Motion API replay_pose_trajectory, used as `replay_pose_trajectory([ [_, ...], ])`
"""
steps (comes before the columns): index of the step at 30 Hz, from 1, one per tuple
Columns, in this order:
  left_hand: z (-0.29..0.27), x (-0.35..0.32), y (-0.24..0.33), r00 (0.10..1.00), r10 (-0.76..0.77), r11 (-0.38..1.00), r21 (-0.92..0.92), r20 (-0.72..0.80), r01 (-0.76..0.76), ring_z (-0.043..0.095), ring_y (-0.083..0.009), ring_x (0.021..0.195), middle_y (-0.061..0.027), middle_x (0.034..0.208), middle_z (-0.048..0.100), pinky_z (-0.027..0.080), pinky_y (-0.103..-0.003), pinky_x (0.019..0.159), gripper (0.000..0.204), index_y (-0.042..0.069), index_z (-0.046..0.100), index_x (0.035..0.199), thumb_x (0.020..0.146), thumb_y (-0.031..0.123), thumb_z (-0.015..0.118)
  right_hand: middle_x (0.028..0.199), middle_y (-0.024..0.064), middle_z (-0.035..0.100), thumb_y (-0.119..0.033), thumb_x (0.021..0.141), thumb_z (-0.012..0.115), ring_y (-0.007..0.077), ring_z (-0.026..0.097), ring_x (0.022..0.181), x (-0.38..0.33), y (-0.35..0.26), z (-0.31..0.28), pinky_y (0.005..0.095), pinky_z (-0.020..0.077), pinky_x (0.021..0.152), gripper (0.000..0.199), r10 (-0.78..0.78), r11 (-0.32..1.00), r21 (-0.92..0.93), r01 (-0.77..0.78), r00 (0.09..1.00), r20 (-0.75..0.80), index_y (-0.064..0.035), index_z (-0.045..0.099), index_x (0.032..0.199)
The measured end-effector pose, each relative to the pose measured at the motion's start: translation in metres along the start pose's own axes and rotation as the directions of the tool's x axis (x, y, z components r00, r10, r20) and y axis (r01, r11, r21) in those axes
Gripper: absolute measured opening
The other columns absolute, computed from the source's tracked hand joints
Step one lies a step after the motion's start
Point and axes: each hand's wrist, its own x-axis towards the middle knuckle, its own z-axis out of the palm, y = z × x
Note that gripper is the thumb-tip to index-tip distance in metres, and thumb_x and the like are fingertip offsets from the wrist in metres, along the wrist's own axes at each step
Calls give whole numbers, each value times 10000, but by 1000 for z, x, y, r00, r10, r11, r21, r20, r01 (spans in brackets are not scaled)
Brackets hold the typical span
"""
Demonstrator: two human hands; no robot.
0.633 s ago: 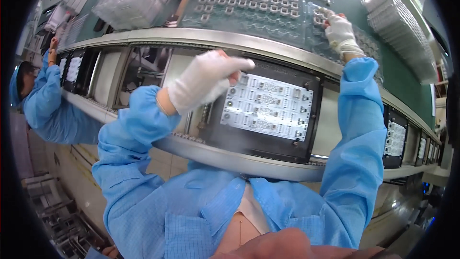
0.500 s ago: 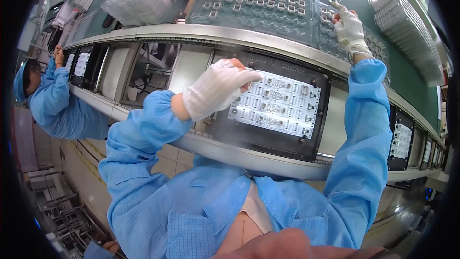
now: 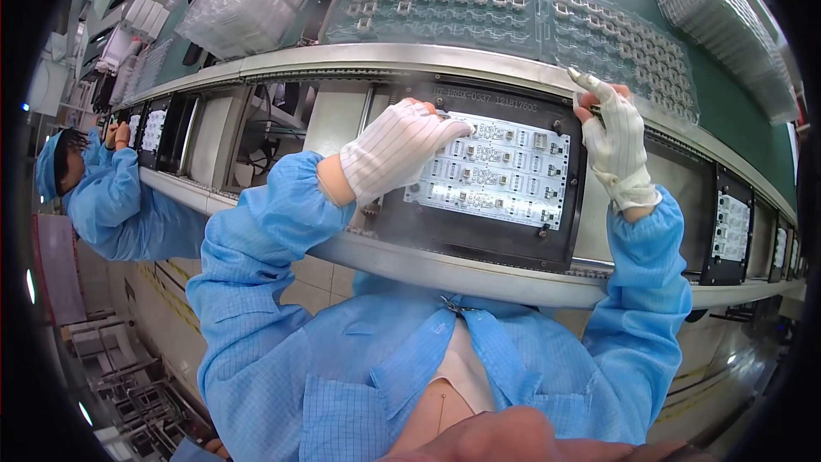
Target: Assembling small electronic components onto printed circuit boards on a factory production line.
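Observation:
A white circuit board panel (image 3: 513,175) with rows of small components lies in a black fixture plate (image 3: 453,239) in front of me. My left hand (image 3: 398,147), in a white striped glove with bare fingertips, rests at the panel's upper left corner. Its fingers are pinched together, and whatever they hold is hidden. To the right of the panel, my gloved right hand (image 3: 614,141) is raised over the plate's far right edge, thumb and fingers drawn together. What it pinches is too small to name. Just beyond it lies a clear tray (image 3: 560,47) of small square metal parts.
Another clear parts tray (image 3: 428,34) sits on the green bench, with stacks of clear trays at left (image 3: 248,0) and right (image 3: 718,26). Along the conveyor's metal rail (image 3: 342,58) another loaded fixture (image 3: 731,227) stands to the right. A co-worker (image 3: 111,192) works at far left.
My right hand has come back from the parts tray toward me, to beside the panel. My left hand stays at the panel's corner, having shifted slightly.

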Motion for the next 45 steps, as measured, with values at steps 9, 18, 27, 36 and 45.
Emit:
replay_pose_trajectory([
  [9, -4, 0, -4, 999, 38, 999, -24, 20, -37, 613, -256, 825, -51, 859, 643, 481, -374, 795, 399, 88, 611, 1204, 817, 0, 652, 866, 91, 661, 24, 826, 692, 268, 653, 810, -15, 6, 2, 379, 518, 754, 489, 24, 1000, 11, -24, 1000, -13, -113, 625, 1291],
  [18, -6, 7, -1, 999, -13, 998, -63, 37, 15, 597, -251, 785, -50, 817, 630, 489, -377, 752, 402, 110, 646, 1173, 785, 5, 660, 873, 98, 645, 15, 840, 699, 237, 652, 799, -15, -5, -1, 348, 526, 738, 453, 52, 994, 95, -54, 998, 21, -81, 630, 1277],
  [27, 45, 36, 9, 977, 174, 981, 109, -122, -161, 652, -269, 734, -50, 657, 598, 526, -384, 694, 42, 129, 606, 764, 772, 158, 635, 858, 104, 615, 46, 833, 618, 251, 600, 811, -40, 18, -5, 366, 498, 799, 416, 169, 969, 168, -181, 982, 82, -31, 640, 1241],
  [36, 49, 34, -2, 986, 64, 998, 13, -152, -63, 619, -255, 861, -33, 914, 634, 485, -374, 765, 294, 156, 642, 1113, 824, 203, 675, 889, 58, 603, 49, 876, 626, 183, 590, 833, -32, 35, 1, 312, 490, 820, 438, 157, 974, 141, -178, 977, 145, -59, 611, 1300],
  [45, 44, 34, 1, 993, 57, 997, 58, -106, -51, 605, -240, 871, -37, 914, 611, 463, -356, 765, 233, 150, 644, 1076, 844, 156, 620, 807, 78, 634, 19, 830, 667, 237, 611, 772, -35, 37, 6, 376, 483, 838, 430, 215, 973, 68, -221, 974, 76, -54, 637, 1253],
])
